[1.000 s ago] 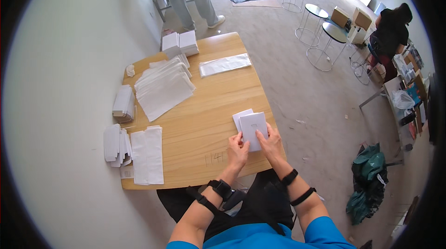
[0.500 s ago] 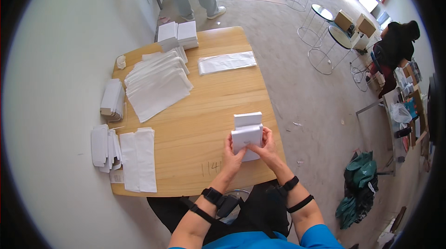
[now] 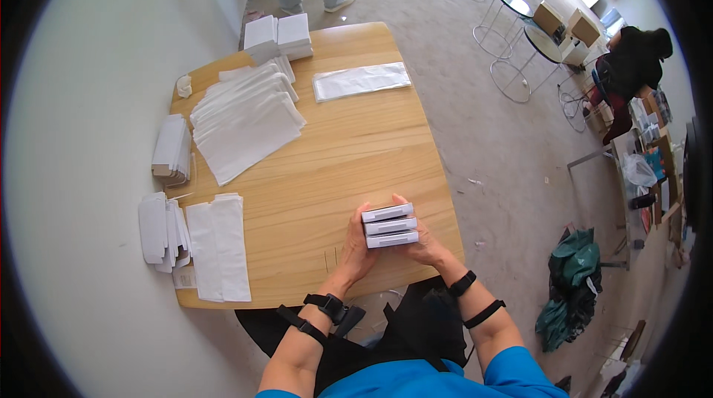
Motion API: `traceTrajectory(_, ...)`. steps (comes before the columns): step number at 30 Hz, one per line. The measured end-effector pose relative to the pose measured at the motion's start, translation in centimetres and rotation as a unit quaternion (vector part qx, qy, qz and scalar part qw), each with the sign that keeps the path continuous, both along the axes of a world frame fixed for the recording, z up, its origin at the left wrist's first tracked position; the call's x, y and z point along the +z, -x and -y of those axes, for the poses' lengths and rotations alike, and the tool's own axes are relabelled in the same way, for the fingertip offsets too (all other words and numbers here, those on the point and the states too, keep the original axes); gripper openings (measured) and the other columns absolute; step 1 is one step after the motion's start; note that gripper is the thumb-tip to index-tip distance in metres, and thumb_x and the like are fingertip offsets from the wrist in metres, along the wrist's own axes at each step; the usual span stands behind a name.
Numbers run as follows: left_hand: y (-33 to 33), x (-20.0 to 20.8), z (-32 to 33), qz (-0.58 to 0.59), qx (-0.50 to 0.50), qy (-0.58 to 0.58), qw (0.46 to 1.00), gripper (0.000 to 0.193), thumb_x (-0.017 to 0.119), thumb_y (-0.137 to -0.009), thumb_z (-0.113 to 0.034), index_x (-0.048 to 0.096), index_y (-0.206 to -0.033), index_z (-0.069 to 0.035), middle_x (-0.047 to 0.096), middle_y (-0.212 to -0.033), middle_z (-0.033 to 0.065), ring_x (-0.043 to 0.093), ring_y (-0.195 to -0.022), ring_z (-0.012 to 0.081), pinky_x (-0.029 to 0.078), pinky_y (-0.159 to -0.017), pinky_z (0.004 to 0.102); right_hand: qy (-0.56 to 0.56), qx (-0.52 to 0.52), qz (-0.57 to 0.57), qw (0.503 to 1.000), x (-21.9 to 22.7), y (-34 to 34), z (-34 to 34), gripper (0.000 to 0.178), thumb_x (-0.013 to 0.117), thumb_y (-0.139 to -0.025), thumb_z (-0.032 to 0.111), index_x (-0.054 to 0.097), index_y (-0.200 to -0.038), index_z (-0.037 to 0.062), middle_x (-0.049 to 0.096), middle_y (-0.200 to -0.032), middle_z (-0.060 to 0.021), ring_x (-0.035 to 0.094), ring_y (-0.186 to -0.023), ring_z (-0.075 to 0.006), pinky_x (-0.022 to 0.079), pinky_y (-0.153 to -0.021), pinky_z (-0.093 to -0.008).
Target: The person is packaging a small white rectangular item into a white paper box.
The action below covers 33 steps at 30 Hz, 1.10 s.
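Three slim white boxes [image 3: 391,226] stand together on edge between my hands, above the near right part of the wooden table [image 3: 312,175]. My left hand [image 3: 358,248] presses on their left ends. Against their right ends closes my right hand [image 3: 423,245], with some fingers reaching round the far side. Pale strips show along the upward edges of the boxes. Whether the boxes rest on the tabletop, I cannot tell.
At the table's far left are white stacks [image 3: 261,36] and fanned white sleeves [image 3: 241,134]. A flat white bundle [image 3: 362,82] lies far right; folded white sheets [image 3: 217,249] lie near left. Flattened cartons [image 3: 154,227] line the wall side. Another person [image 3: 635,71] works at a side table.
The boxes, earlier staggered with their broad white faces showing, are now squared up with their narrow edges facing up. Both hands have shifted to their ends. The view has tilted slightly.
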<state>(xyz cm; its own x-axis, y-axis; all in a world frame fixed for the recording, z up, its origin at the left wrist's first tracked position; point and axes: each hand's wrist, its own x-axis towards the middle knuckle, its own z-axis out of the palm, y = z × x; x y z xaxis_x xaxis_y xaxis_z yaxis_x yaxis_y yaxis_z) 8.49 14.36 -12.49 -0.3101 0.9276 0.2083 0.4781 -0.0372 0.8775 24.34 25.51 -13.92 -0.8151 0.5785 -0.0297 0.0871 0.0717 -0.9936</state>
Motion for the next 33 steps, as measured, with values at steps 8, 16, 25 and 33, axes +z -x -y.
traceTrajectory(8,1.4,0.0,-0.5,0.003,0.0,0.073,0.997,0.079,0.08,-0.076,-0.004,0.035,-0.141,-0.006,0.052,-0.133,0.0168,0.054,-0.121,0.0336,0.045,-0.103,0.0424,0.236,-0.05,-0.075,0.968,1.5,0.1,-1.2,0.081,0.074,-0.083,0.001,0.031,-0.152,0.0086,0.051,-0.133,-0.0054,0.05,-0.122,-0.0167,0.042,-0.106,-0.0334)
traceTrajectory(16,5.4,5.3,1.1,0.433,-0.054,0.172,0.883,0.06,0.077,-0.085,-0.013,0.044,-0.134,-0.005,0.058,-0.126,0.0079,0.056,-0.119,0.018,0.049,-0.098,0.0361,0.291,-0.045,0.018,0.956,8.9,2.7,0.2,0.052,0.074,-0.088,0.016,0.053,-0.132,-0.0034,0.063,-0.12,-0.0106,0.062,-0.108,-0.0163,0.051,-0.094,-0.0301)
traceTrajectory(25,4.5,12.0,2.6,-0.202,0.245,0.011,0.948,0.048,0.081,-0.077,-0.026,0.058,-0.114,-0.005,0.06,-0.104,0.0074,0.057,-0.09,0.0247,0.042,-0.085,0.0387,0.198,-0.162,0.079,0.963,9.1,5.8,4.1,0.05,0.078,-0.085,0.019,0.057,-0.122,-0.0073,0.068,-0.108,-0.012,0.065,-0.096,-0.0145,0.054,-0.086,-0.0289)
traceTrajectory(33,5.4,9.8,2.5,0.123,0.237,0.035,0.963,0.013,0.071,-0.087,-0.017,0.064,-0.089,-0.006,0.062,-0.078,0.0055,0.057,-0.073,0.0153,0.044,-0.073,0.0293,0.129,-0.163,0.071,0.976,9.2,6.6,5.7,0.049,0.078,-0.084,0.016,0.057,-0.121,-0.0074,0.068,-0.108,-0.0119,0.066,-0.093,-0.0152,0.054,-0.084,-0.0299)
